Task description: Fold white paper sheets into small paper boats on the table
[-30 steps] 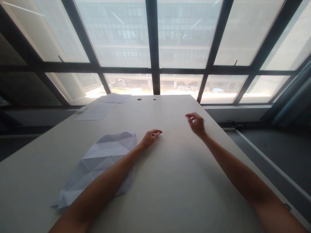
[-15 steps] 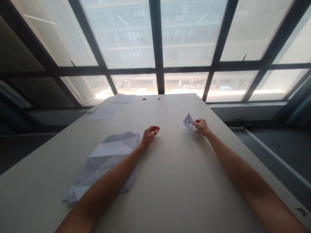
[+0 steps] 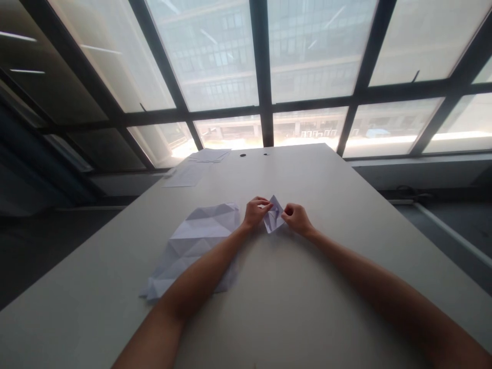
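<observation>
White table (image 3: 330,307) w/ creased paper sheet (image 3: 200,238) front-left, loose sheet (image 3: 184,177) + paper stack (image 3: 209,155) far end.

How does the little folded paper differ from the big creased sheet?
The small folded paper is far smaller than the large creased sheet. The small folded paper is compact and pointed; the large creased sheet spreads wide. The left hand and right hand pinch the small folded paper; the large creased sheet lies on the table. Both are pale, creased paper.
</observation>
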`<state>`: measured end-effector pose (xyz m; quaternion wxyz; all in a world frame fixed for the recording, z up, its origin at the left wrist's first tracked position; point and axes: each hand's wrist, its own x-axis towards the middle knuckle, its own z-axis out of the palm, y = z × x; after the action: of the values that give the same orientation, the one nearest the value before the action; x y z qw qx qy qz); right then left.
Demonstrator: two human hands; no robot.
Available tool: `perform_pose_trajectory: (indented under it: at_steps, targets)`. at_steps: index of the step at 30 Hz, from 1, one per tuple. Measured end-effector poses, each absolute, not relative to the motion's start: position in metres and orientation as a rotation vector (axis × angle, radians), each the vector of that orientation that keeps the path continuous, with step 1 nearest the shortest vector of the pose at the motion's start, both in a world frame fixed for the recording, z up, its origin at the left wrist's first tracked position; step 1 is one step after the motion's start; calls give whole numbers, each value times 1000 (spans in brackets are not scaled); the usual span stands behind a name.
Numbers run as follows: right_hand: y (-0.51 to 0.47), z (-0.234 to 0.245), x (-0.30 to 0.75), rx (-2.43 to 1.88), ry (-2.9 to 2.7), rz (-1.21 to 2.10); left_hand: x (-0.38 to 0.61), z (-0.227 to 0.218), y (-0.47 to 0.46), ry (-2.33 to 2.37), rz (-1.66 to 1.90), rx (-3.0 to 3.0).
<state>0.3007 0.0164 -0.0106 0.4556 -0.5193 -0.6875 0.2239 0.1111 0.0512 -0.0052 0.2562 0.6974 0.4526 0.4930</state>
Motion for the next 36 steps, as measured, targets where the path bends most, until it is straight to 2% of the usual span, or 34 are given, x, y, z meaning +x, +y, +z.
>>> perform_pose_trajectory:
  at_steps: [9, 19, 26, 36]
  targets:
    - [7, -9, 293, -1225, -1703, 587, 101, -4, 46, 1317, 1373, 1902]
    - [1, -15, 291, -1200, -1704, 676, 101, 0, 30, 850, 1261, 1577]
    - [-8, -6, 294, -1061, -1822, 235, 102, 9, 27, 814, 1230, 1596]
    - [-4, -15, 303, -1124, -1800, 449, 113, 11, 14, 722, 1095, 1790]
